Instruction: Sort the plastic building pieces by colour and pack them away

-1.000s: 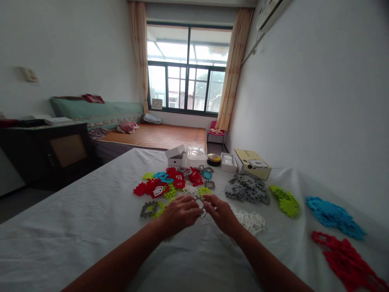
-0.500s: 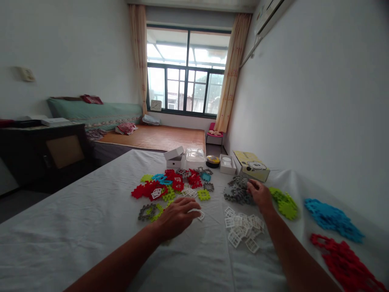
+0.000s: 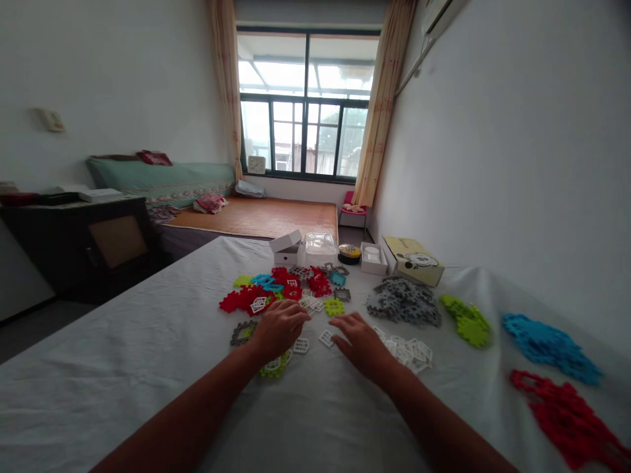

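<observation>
My left hand (image 3: 280,326) reaches low over the mixed pile of plastic pieces, fingers loosely bent and nothing visible in them. Beside it lie a white window-shaped piece (image 3: 301,345), a grey toothed frame (image 3: 242,334) and a lime-green piece (image 3: 272,369) partly under the wrist. My right hand (image 3: 362,345) is open, thumb and fingers apart, with the thumb close to another white window piece (image 3: 326,338). Its wrist partly covers a heap of white window pieces (image 3: 411,355). Red interlocking pieces (image 3: 241,299) and a lime-green square (image 3: 334,307) lie just beyond the hands.
Sorted heaps of grey (image 3: 404,301), lime-green (image 3: 466,322), blue (image 3: 549,347) and red pieces (image 3: 566,417) spread to the right. Along the far edge stand an open white box (image 3: 286,249), a clear container (image 3: 320,245), a round tin (image 3: 350,254) and a yellow box (image 3: 413,259).
My right hand has left the grey heap and moved left and nearer, to the white window piece. My left hand has shifted slightly left and back, uncovering white pieces.
</observation>
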The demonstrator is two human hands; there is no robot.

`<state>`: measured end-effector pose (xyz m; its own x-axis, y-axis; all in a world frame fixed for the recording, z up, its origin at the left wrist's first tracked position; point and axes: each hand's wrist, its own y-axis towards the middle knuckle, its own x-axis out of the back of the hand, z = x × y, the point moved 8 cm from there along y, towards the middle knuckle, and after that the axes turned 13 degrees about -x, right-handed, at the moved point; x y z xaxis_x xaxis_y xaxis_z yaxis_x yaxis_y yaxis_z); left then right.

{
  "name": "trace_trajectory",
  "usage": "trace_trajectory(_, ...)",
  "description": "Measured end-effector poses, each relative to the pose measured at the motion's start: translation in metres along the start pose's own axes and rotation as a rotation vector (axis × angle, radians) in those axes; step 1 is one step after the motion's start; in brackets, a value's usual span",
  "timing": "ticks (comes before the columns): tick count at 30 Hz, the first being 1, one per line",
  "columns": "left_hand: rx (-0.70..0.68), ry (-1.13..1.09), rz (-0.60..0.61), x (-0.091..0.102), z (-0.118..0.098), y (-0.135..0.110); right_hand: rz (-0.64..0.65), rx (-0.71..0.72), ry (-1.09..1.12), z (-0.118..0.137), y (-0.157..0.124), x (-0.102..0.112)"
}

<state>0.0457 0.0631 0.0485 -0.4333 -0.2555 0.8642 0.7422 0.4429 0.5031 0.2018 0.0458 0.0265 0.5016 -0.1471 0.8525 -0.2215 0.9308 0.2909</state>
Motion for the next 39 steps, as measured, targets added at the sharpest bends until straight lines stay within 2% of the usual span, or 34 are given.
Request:
trace_trajectory(2,0.008,-0.001,0.005,0.001,0.003,-0.001,0.047,0.077,-0.146,0.025,-0.006,-0.021)
trace_trajectory(4,0.013,0.000,0.009,0.001,0.006,-0.002,0.081,0.106,-0.253,0.033,-0.009,-0.032)
trace_trajectory(11,0.026,0.003,0.027,-0.003,0.013,-0.006,0.107,0.173,-0.414,0.036,-0.012,-0.034)
trace_trajectory(14,0.034,0.000,0.038,-0.005,0.015,-0.007,0.098,0.124,-0.390,0.033,-0.011,-0.027)
trace_trajectory(16,0.041,-0.006,0.043,-0.005,0.017,-0.007,0.066,0.059,-0.344,0.025,-0.008,-0.016)
trace_trajectory(19,0.059,-0.003,0.030,-0.002,0.020,-0.008,-0.014,-0.083,-0.299,-0.002,-0.004,0.010)
trace_trajectory(21,0.074,0.009,0.013,0.000,0.023,-0.009,-0.022,-0.165,-0.290,-0.023,-0.004,0.026)
trace_trajectory(25,0.099,0.035,0.001,-0.002,0.030,-0.012,-0.010,-0.168,-0.252,-0.045,-0.004,0.041)
trace_trajectory(29,0.140,0.051,0.034,-0.014,0.035,-0.011,-0.119,-0.172,-0.218,-0.042,-0.003,0.044)
trace_trajectory(35,0.179,0.063,0.205,-0.042,0.037,-0.004,-0.082,-0.127,-0.197,-0.025,-0.002,0.031)
trace_trajectory(39,0.086,-0.002,0.212,-0.039,0.024,-0.003,-0.058,-0.107,-0.178,-0.020,-0.003,0.028)
